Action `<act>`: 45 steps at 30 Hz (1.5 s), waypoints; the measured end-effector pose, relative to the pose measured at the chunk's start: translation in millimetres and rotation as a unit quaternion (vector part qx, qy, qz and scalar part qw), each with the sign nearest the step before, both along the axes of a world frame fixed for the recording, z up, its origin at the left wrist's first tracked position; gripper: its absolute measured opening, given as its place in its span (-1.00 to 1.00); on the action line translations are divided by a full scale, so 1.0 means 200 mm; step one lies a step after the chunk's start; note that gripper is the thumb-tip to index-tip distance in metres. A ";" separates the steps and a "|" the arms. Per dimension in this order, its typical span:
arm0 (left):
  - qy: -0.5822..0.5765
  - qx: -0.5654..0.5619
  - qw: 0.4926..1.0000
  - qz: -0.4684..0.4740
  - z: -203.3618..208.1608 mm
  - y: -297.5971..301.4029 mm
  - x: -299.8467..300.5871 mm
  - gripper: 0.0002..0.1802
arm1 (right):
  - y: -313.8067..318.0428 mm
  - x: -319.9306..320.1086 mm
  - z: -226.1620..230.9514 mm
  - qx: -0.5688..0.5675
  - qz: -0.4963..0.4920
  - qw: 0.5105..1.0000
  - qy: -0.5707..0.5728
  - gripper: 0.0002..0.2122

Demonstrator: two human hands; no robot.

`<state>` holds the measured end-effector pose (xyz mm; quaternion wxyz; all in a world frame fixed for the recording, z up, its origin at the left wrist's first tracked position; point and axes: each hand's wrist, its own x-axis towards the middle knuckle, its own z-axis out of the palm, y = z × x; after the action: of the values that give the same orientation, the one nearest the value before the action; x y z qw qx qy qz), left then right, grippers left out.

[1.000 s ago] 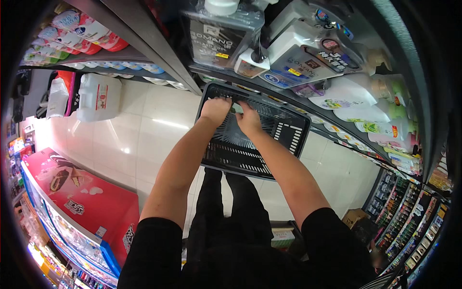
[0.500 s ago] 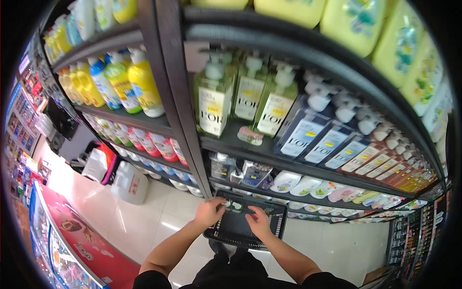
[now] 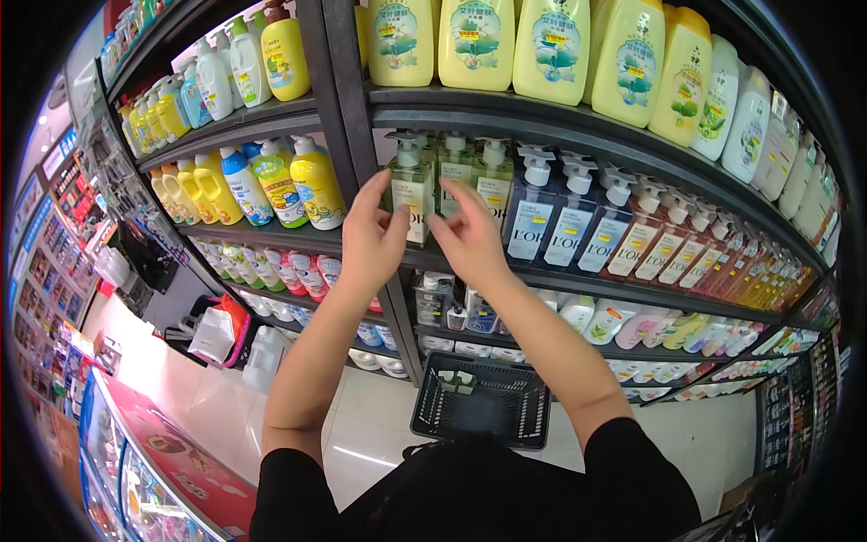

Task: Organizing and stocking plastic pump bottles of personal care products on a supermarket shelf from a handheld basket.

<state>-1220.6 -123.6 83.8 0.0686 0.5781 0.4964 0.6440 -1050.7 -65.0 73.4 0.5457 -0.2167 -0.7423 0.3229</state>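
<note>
A green pump bottle with a pale label stands at the left end of a dark shelf, beside the upright post. My left hand is at its left side, fingers stretched upward and the thumb apart from them. On the other side my right hand is raised with its fingers spread, partly covering the neighbouring green bottle. Both hands look open; whether any fingertip touches the bottle I cannot tell. Behind, another green pump bottle shows between them.
Blue pump bottles and pinkish ones continue the row rightward. Large yellow bottles fill the shelf above. On the floor below lies a black basket with small clear-and-green items inside. A white jug stands left of it.
Both hands have risen from above the basket to the green pump bottles on the shelf. The view has tilted upward, showing more of the upper shelves.
</note>
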 end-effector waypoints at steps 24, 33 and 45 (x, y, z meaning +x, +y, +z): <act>-0.333 -0.280 0.797 -0.419 -0.26 -0.34 0.26 -0.19 | -0.22 0.42 0.06 -0.381 0.148 0.912 0.028 -0.43; -0.331 -0.314 0.768 -0.449 -0.27 -0.37 0.46 -0.17 | -0.27 0.66 -0.01 -0.408 0.140 0.902 0.033 -0.39; -0.371 -0.345 0.791 -0.343 -0.36 -0.54 0.77 -0.40 | -0.27 0.89 -0.05 -0.254 0.106 0.953 -0.129 -0.42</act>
<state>-1066.7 -232.6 12.0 0.6591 0.3652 0.3910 0.5285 -871.9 -119.7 63.2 0.3345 -0.3080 -0.7183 0.5265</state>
